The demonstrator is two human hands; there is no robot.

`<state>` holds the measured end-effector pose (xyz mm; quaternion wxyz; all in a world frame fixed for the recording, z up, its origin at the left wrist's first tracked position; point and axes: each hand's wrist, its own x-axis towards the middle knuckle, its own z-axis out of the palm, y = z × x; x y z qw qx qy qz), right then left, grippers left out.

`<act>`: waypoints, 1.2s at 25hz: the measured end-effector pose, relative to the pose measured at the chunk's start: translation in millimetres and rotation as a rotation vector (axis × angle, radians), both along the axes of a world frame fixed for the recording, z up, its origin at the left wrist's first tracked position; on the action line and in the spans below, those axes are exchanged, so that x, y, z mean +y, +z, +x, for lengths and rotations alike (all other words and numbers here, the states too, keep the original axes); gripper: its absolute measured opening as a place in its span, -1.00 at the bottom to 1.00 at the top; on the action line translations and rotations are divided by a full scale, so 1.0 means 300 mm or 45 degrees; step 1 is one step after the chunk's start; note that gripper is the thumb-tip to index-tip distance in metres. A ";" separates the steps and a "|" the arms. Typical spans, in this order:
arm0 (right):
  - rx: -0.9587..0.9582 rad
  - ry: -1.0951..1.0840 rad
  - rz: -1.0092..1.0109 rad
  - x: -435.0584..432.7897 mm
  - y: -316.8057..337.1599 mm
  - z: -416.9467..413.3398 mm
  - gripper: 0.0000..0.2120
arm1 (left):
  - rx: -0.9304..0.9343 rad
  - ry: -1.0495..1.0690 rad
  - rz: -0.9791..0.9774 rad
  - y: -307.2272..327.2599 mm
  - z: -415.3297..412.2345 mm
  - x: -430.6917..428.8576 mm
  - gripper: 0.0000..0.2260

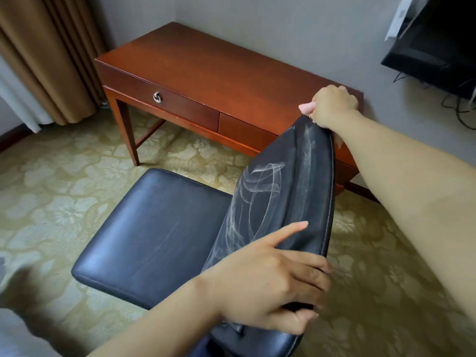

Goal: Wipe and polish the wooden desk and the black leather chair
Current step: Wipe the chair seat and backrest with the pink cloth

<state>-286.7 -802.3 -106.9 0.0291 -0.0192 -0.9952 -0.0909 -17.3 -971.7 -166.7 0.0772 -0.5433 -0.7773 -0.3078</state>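
From the head camera, the black chair stands right in front of me, its seat (154, 233) to my left and its backrest (296, 181) turned edge-on, so that its top edge runs lengthwise away from me, from low and near to high and far. My left hand (270, 284) grips the near end of that edge, fingers curled over it, thumb below and forefinger lying straight along the front face. My right hand (332, 106) is at the far end, closed round a pink cloth (306, 108) that touches the top corner. I judge the next wipe falls to the right hand, drawn down along this axis toward the left, over the whitish smears (257, 189) on the leather. The wooden bench (206, 73) lies beyond the chair against the wall, well apart from my left hand and just behind my right. Most of the cloth is hidden in my fist, the rear of the backrest and the chair's legs are out of sight, my right arm covers the bench's right end, and the bottom left corner is a blur.
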 end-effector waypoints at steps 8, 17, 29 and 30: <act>-0.167 0.412 0.115 -0.031 -0.005 0.296 -0.75 | 0.081 -0.030 -0.034 0.004 -0.008 0.014 -0.87; -0.406 0.530 -0.151 -0.046 0.056 0.666 -0.77 | 0.179 -0.004 -0.005 -0.028 0.007 0.013 -0.75; -0.365 0.194 -0.582 -0.062 0.115 0.920 -0.87 | 0.425 -0.178 -0.179 -0.047 0.052 -0.108 -0.59; -0.296 0.147 -0.569 -0.062 0.113 0.894 -0.84 | 0.425 -0.164 -0.198 -0.046 0.061 -0.114 -0.57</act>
